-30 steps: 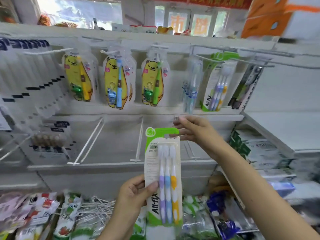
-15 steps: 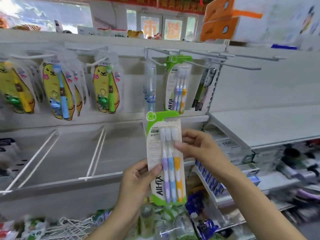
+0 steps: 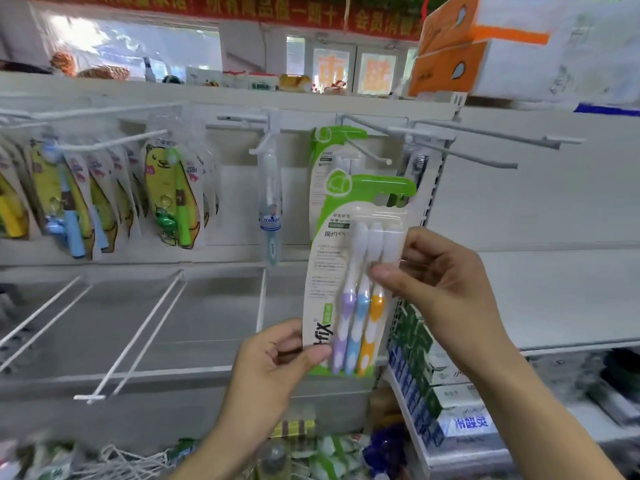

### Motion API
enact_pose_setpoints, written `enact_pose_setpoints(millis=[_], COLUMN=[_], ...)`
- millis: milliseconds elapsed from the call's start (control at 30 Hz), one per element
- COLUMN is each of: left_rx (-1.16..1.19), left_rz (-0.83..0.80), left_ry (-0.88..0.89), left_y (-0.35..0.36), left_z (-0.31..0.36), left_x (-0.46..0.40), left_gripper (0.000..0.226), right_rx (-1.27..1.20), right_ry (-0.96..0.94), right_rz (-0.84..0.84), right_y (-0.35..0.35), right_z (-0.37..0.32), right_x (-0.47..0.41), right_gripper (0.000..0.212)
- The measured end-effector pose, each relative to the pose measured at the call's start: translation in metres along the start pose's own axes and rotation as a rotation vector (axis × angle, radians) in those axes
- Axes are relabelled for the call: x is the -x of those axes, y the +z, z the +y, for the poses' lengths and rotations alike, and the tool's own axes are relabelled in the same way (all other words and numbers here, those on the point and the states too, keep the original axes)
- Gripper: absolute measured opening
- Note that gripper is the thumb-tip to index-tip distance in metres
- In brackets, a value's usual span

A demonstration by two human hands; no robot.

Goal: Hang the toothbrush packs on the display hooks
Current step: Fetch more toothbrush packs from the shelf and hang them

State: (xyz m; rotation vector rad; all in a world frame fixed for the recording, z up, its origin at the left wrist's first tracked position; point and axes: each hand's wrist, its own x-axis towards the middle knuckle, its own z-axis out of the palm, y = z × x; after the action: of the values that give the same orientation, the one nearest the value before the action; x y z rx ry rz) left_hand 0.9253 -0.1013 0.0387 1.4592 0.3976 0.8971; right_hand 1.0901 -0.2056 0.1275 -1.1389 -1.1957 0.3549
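I hold a green and white toothbrush pack (image 3: 341,258) upright in front of the shelf; it contains purple, blue and yellow brushes. My left hand (image 3: 277,358) pinches its lower left edge. My right hand (image 3: 436,282) grips its right side near the brush heads. Its green top sits just below and in front of a matching pack (image 3: 329,147) that hangs on a white display hook (image 3: 369,152). The hook's tip is a little above the held pack's top.
Yellow bear-printed kids' toothbrush packs (image 3: 169,199) hang on hooks to the left, with a single clear-packed brush (image 3: 272,216) beside them. Longer bare hooks (image 3: 485,157) jut out at upper right. A wire-divided shelf (image 3: 145,334) lies below. Boxes (image 3: 426,368) are stacked at lower right.
Both hands have raised the pack up and to the right, toward the hook with the matching pack. My view has shifted right and closer to the shelf.
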Motion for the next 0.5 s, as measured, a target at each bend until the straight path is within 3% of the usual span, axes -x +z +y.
enact_pose_setpoints(millis=[500], left_rx=[0.004], left_rz=[0.075], left_ry=[0.109], left_y=[0.022], left_z=[0.006], left_x=[-0.028], left_gripper=[0.036], right_rx=[-0.023], right_ry=[-0.056], right_rz=[-0.042], right_y=[-0.019], right_z=[0.005], right_x=[-0.042], right_gripper=[0.023])
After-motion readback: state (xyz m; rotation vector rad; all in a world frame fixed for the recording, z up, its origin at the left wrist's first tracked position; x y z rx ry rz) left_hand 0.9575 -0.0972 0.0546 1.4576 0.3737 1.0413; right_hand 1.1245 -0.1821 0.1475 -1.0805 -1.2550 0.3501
